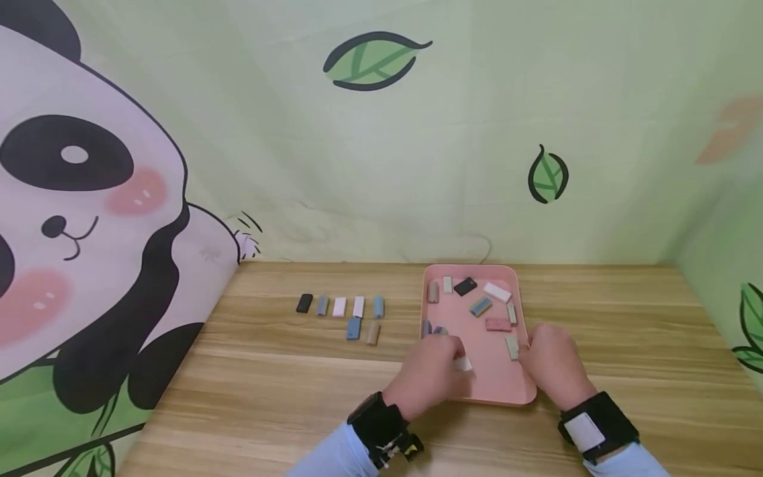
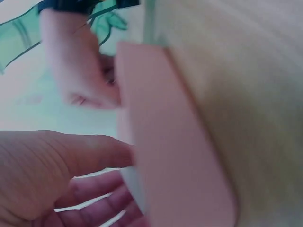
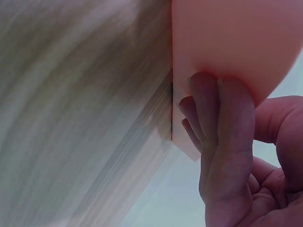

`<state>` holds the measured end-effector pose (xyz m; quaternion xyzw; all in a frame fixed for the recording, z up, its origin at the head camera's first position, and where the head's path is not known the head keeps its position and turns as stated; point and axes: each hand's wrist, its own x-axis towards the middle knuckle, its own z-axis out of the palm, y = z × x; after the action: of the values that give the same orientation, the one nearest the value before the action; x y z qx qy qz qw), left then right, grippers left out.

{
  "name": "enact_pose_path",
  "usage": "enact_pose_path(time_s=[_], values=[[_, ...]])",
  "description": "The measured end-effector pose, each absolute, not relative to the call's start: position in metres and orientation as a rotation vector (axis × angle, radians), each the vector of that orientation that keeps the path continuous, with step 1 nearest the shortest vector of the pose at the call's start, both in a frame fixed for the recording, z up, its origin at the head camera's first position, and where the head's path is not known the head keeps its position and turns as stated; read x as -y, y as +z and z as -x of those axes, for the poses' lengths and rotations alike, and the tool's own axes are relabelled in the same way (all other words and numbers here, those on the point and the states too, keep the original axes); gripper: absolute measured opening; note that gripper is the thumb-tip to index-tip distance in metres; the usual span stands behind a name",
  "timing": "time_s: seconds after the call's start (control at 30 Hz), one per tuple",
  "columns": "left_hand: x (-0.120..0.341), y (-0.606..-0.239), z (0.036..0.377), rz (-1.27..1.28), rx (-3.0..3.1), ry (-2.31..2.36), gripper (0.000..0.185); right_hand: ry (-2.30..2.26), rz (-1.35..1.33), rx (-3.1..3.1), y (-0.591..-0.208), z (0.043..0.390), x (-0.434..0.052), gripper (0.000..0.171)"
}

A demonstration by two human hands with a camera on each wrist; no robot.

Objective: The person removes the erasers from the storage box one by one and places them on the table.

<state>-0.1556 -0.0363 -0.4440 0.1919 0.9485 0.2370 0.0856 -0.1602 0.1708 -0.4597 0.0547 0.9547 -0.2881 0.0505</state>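
A pink tray (image 1: 499, 391) lies on the wooden table with several small coloured blocks in it, among them a black one (image 1: 465, 286), a white one (image 1: 497, 291) and a pink one (image 1: 498, 324). My left hand (image 1: 434, 372) is over the tray's near left part, its thumb (image 2: 97, 151) and fingers (image 2: 102, 201) pinching a small white block (image 1: 462, 363). At the tray's near right edge, my right hand (image 1: 551, 363) grips the rim, fingers (image 3: 222, 127) curled against the tray's outer wall (image 3: 232, 38). The wrist views are blurred.
Left of the tray, a row of small blocks (image 1: 340, 306) lies on the table, with a blue block (image 1: 354, 328) and a tan block (image 1: 373, 332) just in front. A panda backdrop (image 1: 89, 218) closes the left side and a green wall the back.
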Motion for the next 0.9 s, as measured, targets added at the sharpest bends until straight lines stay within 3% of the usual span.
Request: enact_pose_path(time_s=[0.47, 0.9], values=[[0.124, -0.407, 0.194, -0.072, -3.148, 1.150, 0.025, -0.865, -0.156, -2.923, -0.463, 0.162, -0.172, 0.020], [0.199, -0.446, 0.215, 0.283, -3.200, 1.153, 0.024, -0.851, -0.127, -2.952, -0.461, 0.161, -0.172, 0.022]])
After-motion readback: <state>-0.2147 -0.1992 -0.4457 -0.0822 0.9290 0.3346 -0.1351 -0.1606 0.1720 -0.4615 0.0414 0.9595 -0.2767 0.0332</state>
